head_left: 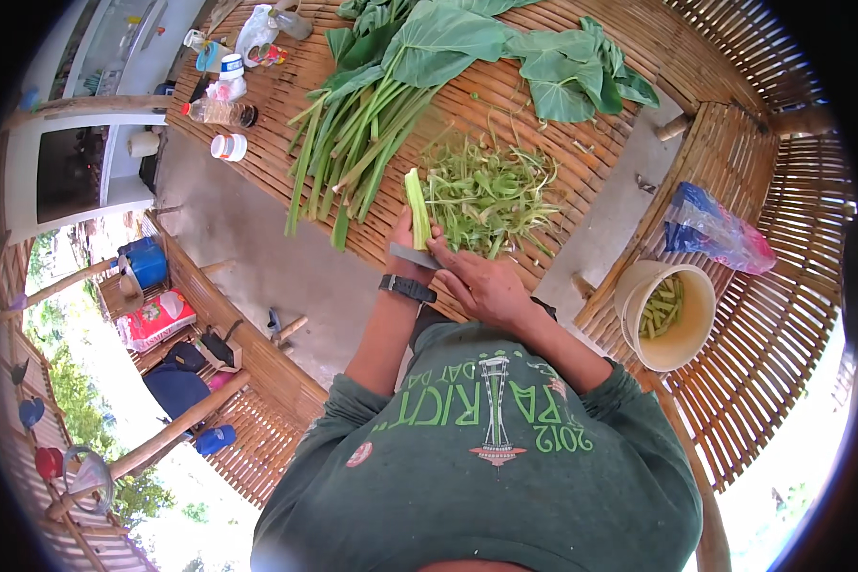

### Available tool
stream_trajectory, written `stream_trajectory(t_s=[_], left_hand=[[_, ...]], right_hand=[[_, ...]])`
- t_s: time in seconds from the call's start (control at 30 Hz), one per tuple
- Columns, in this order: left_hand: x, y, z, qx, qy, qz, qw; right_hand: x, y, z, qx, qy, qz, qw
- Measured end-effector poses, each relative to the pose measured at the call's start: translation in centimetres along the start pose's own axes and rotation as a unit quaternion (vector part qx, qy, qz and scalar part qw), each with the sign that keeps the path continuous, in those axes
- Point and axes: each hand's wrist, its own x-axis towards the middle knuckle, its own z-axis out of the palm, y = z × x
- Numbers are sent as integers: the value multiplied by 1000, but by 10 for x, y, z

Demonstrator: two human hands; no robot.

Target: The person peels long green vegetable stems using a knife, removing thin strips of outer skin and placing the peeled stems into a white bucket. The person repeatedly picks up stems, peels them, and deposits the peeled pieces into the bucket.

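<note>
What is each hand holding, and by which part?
Left hand: a stalk, by its near end. Right hand: a knife, apparently by its hidden handle.

Ribbed bamboo table [281, 95], seemingly metal blade [413, 255]

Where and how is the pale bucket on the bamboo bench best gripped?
The pale bucket is probably best gripped at opposite sides of its rim, from above: it stands mouth up, its round lip exposed, and the cut green pieces lie below that lip.
</note>
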Motion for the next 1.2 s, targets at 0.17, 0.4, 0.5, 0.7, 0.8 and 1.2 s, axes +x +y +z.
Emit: stream_trajectory(t_s=[0.17, 0.4, 0.5, 0.7, 0.8, 1.2], left_hand=[[-13, -13, 10, 0, 17, 38, 999], [-43, -3, 5, -63, -155, -56, 984], [-59, 1, 5, -74, -165, -51, 982], [-69, -3, 2, -91, -179, -54, 978], [-64, -7, -9, -89, -161, -65, 981], [-67, -13, 12, 378, -64, 359, 851]], right_hand=[[3, 19, 8, 108, 80, 24, 991], [15, 89, -48, 144, 262, 205, 932], [14, 111, -57, 67, 300, 152, 939], [-3, 78, -33, 43, 165, 108, 979], [-11, 40, -21, 31, 131, 87, 987], [-14, 6, -21, 109, 173, 13, 979]])
